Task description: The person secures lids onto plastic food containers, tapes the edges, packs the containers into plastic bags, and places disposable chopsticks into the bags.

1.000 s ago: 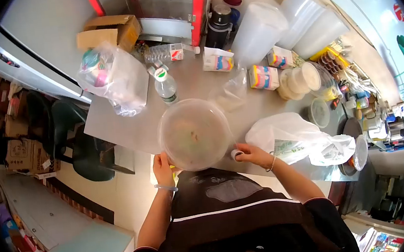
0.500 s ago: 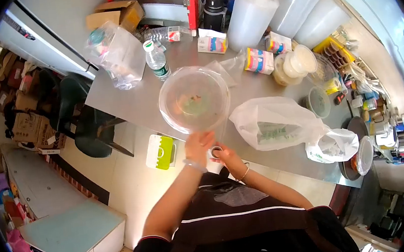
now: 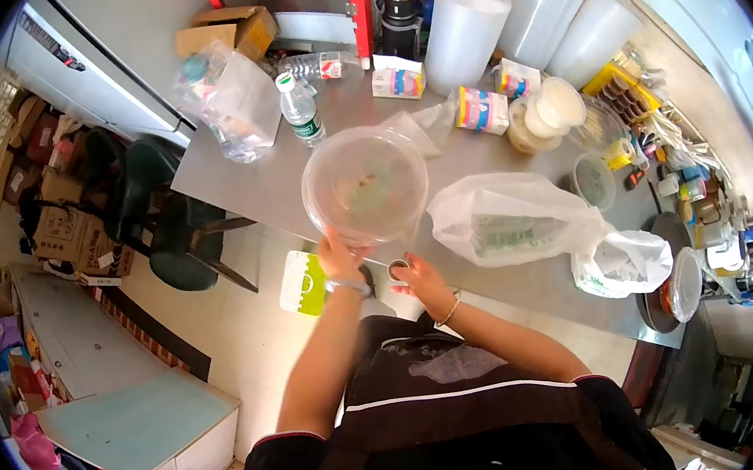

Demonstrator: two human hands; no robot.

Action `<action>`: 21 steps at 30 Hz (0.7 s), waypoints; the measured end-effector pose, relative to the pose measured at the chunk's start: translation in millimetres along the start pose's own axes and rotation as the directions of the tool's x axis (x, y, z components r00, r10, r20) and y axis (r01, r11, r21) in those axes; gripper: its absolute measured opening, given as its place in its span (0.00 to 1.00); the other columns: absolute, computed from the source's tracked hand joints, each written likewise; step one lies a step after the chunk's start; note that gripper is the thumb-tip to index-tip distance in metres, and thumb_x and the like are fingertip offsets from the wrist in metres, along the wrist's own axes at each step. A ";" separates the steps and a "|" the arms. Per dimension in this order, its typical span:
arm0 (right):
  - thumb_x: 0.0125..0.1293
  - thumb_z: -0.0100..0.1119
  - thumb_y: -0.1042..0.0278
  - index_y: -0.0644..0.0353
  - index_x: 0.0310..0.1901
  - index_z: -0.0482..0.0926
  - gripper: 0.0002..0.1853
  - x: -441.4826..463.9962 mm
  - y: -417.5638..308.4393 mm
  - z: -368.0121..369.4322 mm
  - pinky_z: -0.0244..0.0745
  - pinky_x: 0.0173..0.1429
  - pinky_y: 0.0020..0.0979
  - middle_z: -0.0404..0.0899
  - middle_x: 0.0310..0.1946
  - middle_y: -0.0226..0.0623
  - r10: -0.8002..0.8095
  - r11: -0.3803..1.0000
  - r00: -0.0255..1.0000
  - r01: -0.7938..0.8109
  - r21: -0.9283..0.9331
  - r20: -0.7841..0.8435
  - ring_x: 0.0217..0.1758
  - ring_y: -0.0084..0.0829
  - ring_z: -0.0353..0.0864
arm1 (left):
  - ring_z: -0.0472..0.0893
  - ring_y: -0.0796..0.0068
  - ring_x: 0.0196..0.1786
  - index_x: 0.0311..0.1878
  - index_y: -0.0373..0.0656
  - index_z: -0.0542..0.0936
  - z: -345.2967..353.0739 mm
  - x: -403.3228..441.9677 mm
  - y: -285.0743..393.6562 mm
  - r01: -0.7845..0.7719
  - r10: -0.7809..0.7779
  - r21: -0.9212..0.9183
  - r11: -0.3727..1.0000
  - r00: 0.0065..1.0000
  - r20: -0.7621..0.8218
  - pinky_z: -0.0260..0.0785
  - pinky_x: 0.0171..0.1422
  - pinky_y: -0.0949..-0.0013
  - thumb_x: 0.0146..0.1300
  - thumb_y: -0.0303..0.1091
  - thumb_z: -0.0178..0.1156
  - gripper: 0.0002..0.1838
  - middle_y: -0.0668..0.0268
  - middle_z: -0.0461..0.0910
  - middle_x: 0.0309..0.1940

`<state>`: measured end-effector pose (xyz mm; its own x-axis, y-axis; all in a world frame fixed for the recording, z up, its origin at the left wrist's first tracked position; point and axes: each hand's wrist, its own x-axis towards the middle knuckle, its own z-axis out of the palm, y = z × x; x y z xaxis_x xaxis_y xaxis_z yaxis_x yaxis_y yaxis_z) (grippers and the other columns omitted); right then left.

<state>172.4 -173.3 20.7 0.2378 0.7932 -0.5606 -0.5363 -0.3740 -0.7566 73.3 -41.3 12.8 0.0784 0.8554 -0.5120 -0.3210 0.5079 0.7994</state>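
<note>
A large clear round plastic bowl (image 3: 364, 181) with a lid stands near the front edge of the metal table, green and orange food showing faintly through it. My left hand (image 3: 340, 259) is at the bowl's front rim, thumb up against the lid edge and the other fingers curled beside it. Lower and to the right, my right hand (image 3: 423, 283) pinches a small round thing (image 3: 399, 270) with a pale rim and a dark middle. Its exact kind does not show. A white plastic bag (image 3: 517, 220) with green print lies right of the bowl.
A water bottle (image 3: 301, 110), a stuffed bag (image 3: 239, 103) and tissue packs (image 3: 481, 111) stand behind the bowl. Tall white containers (image 3: 469, 28) line the wall. Lidded tubs (image 3: 556, 110) are at the right. A chair (image 3: 177, 242) stands left of the table (image 3: 233, 181).
My left hand has moved from beside the right hand up and left to the bowl's front rim. The right hand still holds the small round thing. The view has shifted slightly.
</note>
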 end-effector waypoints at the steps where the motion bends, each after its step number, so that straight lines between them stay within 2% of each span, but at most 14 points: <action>1: 0.63 0.56 0.67 0.71 0.59 0.60 0.27 0.6 -0.1 0.5 0.76 0.51 0.32 0.71 0.45 0.34 -0.004 1.000 1.000 0.004 0.006 0.004 0.48 0.25 0.72 | 0.81 0.56 0.36 0.48 0.32 0.68 6.8 -16.9 -12.6 -0.005 0.001 -0.097 0.995 0.999 -0.042 0.81 0.30 0.61 0.68 0.47 0.50 0.23 0.51 0.74 0.41; 4: 0.62 0.56 0.67 0.72 0.62 0.57 0.30 -6.3 -5.1 -2.8 0.77 0.50 0.32 0.71 0.44 0.35 -0.009 1.000 1.000 0.009 0.015 0.005 0.47 0.26 0.73 | 0.81 0.63 0.33 0.47 0.32 0.68 14.1 -48.6 -34.0 0.132 -0.114 -0.270 0.954 0.990 0.083 0.80 0.35 0.61 0.68 0.52 0.46 0.26 0.53 0.77 0.37; 6: 0.62 0.57 0.67 0.72 0.63 0.56 0.32 -22.0 -21.6 -5.1 0.76 0.50 0.31 0.71 0.44 0.35 -0.010 1.000 1.000 0.010 0.003 0.004 0.47 0.26 0.73 | 0.81 0.58 0.36 0.49 0.33 0.68 -12.5 -30.5 -16.8 0.143 -0.137 -0.244 0.959 0.990 0.042 0.79 0.31 0.63 0.66 0.50 0.50 0.25 0.52 0.75 0.41; 8: 0.62 0.57 0.67 0.72 0.64 0.54 0.33 -17.6 -15.3 -9.3 0.76 0.50 0.31 0.71 0.44 0.35 -0.016 1.000 1.000 0.016 0.015 0.022 0.46 0.26 0.74 | 0.81 0.56 0.38 0.50 0.35 0.68 -38.7 -6.2 10.4 0.149 -0.142 -0.086 0.985 0.986 0.086 0.79 0.29 0.63 0.66 0.50 0.51 0.25 0.52 0.74 0.44; 10: 0.62 0.58 0.66 0.72 0.64 0.54 0.34 -15.1 -10.4 -6.8 0.76 0.50 0.30 0.71 0.44 0.35 0.003 1.000 1.000 -0.003 0.010 0.029 0.47 0.26 0.74 | 0.81 0.56 0.38 0.51 0.36 0.69 -40.8 21.6 36.2 0.114 -0.155 0.193 0.975 0.964 0.214 0.79 0.30 0.63 0.65 0.50 0.52 0.25 0.53 0.73 0.46; 13: 0.61 0.58 0.66 0.72 0.64 0.54 0.34 -9.4 -9.4 5.5 0.76 0.50 0.30 0.71 0.44 0.35 0.028 1.000 1.000 -0.028 -0.011 0.014 0.47 0.25 0.74 | 0.81 0.65 0.32 0.48 0.35 0.68 -17.2 9.8 35.4 0.005 -0.042 0.323 0.946 0.993 0.108 0.80 0.34 0.60 0.66 0.53 0.50 0.26 0.57 0.77 0.38; 16: 0.61 0.58 0.66 0.72 0.64 0.54 0.34 -8.3 -8.1 11.3 0.76 0.51 0.30 0.71 0.45 0.35 0.007 1.000 1.000 -0.007 0.001 0.012 0.47 0.25 0.73 | 0.81 0.65 0.33 0.49 0.35 0.69 -3.1 -7.3 3.4 0.052 -0.050 0.109 0.993 0.998 -0.025 0.80 0.35 0.59 0.66 0.52 0.50 0.25 0.58 0.77 0.38; 19: 0.61 0.58 0.66 0.72 0.64 0.54 0.34 -6.8 -7.7 5.2 0.76 0.50 0.29 0.70 0.45 0.35 -0.009 1.000 1.000 0.009 -0.007 0.025 0.47 0.25 0.73 | 0.82 0.64 0.34 0.49 0.36 0.69 31.7 -41.7 -22.1 0.127 -0.149 -0.217 0.968 0.985 -0.091 0.80 0.37 0.59 0.67 0.52 0.49 0.24 0.58 0.77 0.39; 21: 0.61 0.59 0.66 0.71 0.63 0.56 0.33 -4.3 -7.0 -5.9 0.76 0.50 0.29 0.70 0.44 0.34 -0.034 0.999 0.999 0.034 -0.030 0.013 0.47 0.24 0.73 | 0.81 0.61 0.35 0.51 0.36 0.69 20.6 -36.1 -13.3 0.201 -0.213 -0.326 0.924 0.977 0.000 0.79 0.32 0.61 0.67 0.50 0.48 0.24 0.55 0.74 0.44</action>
<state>179.9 -176.9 26.5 0.2450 0.8118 -0.5300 -0.5034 -0.3607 -0.7852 94.2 -76.9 27.2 0.1445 0.7278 -0.6704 -0.5884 0.6079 0.5331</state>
